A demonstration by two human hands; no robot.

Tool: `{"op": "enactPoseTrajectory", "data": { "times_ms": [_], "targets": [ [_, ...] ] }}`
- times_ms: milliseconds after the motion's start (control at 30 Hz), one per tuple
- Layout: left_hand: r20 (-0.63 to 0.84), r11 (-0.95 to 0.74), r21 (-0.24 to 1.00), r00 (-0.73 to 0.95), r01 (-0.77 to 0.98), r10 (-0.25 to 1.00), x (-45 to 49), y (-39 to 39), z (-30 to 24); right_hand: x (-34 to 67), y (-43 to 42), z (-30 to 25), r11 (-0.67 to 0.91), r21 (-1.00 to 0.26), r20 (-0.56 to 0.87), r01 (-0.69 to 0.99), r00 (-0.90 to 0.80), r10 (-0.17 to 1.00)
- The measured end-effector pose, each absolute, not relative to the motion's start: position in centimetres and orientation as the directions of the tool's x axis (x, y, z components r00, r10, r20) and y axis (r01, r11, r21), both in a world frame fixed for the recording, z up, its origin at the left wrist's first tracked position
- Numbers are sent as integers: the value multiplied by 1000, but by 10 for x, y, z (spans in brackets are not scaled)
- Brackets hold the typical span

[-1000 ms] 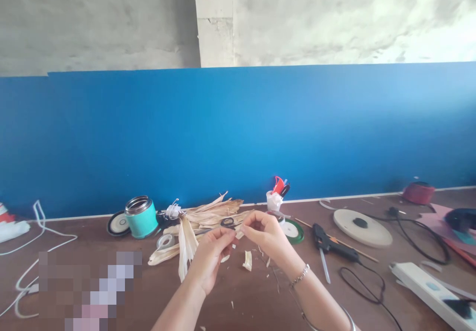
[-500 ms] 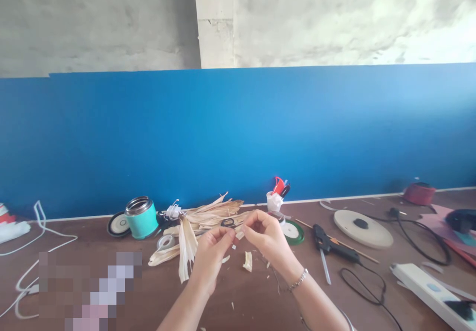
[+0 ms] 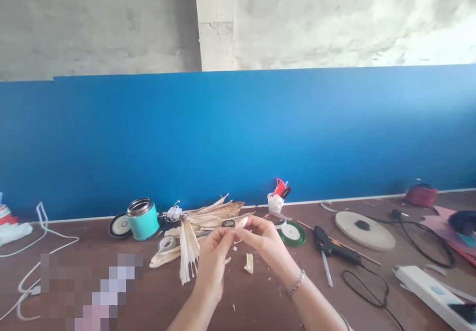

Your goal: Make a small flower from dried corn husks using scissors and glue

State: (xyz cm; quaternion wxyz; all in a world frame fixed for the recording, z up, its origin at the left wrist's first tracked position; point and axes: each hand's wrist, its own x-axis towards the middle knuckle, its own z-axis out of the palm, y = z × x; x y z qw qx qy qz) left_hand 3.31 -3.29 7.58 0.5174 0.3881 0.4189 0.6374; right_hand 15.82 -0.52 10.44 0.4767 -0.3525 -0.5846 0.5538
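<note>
- Pinching a small pale husk sliver (image 3: pixel 240 221) between them, the left hand (image 3: pixel 213 256) and the right hand (image 3: pixel 265 244) meet fingertip to fingertip above the brown table (image 3: pixel 260 301).
- Both hands are closed in a fine grip on that sliver, thumb and forefinger pressed to it and the other fingers curled in. The sliver's tip pokes up just above the fingertips.
- A thin bracelet (image 3: pixel 296 284) sits on the right wrist.
- A fan-shaped husk leaf (image 3: pixel 188 251) hangs just left of the left hand. Whether that hand holds it cannot be told.
- A curled husk scrap (image 3: pixel 248 263) lies on the table below and between the hands, touching neither.
- Just beyond the hands lies a pile of dried husks (image 3: pixel 213 211), with black-handled scissors (image 3: pixel 227 223) on it.
- Left of the left hand sits a tape roll (image 3: pixel 166 242), and farther left a teal jar (image 3: pixel 141 218).
- Near the right hand's far side lies a green ribbon spool (image 3: pixel 292 232). A black glue gun (image 3: pixel 334 249) lies farther right, well apart from the hand.
</note>
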Motion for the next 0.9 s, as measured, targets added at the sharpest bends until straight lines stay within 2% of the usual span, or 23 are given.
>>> {"op": "enactPoseTrajectory", "data": {
  "times_ms": [200,700,900],
  "targets": [
    [54,-114,944,-196,-310,979,34,-33,74,160,-6,107,186,-980,199,-72,-282,939],
    [50,-98,953,-169,-288,984,33,-33,77,168,-2,106,142,-982,171,-123,-271,947],
    [11,-90,948,-249,-307,968,22,-24,73,180,6,105,156,-984,171,-81,-238,956]
  ]
}}
